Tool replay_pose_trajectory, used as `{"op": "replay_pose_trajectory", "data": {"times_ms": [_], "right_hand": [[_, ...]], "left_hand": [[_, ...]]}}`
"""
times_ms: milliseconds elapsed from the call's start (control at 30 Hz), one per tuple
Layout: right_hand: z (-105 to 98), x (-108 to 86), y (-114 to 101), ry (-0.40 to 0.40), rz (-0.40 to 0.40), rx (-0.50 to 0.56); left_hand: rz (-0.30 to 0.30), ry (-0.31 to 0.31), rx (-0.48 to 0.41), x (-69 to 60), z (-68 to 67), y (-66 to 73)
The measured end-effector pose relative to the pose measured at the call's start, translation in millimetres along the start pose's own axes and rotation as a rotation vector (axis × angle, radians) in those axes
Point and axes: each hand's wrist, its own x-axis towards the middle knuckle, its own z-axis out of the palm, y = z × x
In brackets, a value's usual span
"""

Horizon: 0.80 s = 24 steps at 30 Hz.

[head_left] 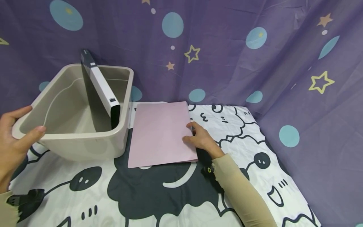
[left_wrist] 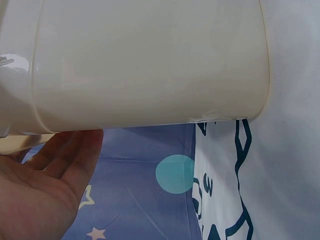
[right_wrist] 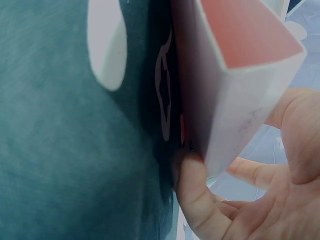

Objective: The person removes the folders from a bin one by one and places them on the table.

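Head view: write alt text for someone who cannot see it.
A person's right fingers grip the right edge of a pink folder on a patterned cloth. Their left fingers hold a beige bin by its rim; inside, a black-and-white folder leans.

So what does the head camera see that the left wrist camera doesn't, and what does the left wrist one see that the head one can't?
Only the head view shows the pink folder, the right hand holding its edge, and the black folder leaning inside the bin. Only the left wrist view shows the palm of the left hand. Both show the bin, the left hand, the cartoon sheet and the purple curtain.
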Motion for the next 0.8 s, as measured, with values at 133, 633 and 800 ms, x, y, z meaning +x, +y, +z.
{"op": "replay_pose_trajectory", "data": {"times_ms": [133, 633, 800], "right_hand": [[-0.3, -0.2, -0.2, -0.006, 0.001, -0.002], [-1.5, 0.1, 0.3, -0.009, -0.002, -0.020], [-2.3, -0.6, 0.0, -0.017, 0.002, -0.043]], "left_hand": [[-0.013, 0.015, 0.043, -1.2, 0.7, 4.2], [-0.008, 0.039, 0.038, 1.6, 1.2, 3.7], [-0.007, 0.042, 0.028, 1.4, 0.8, 2.1]]}}
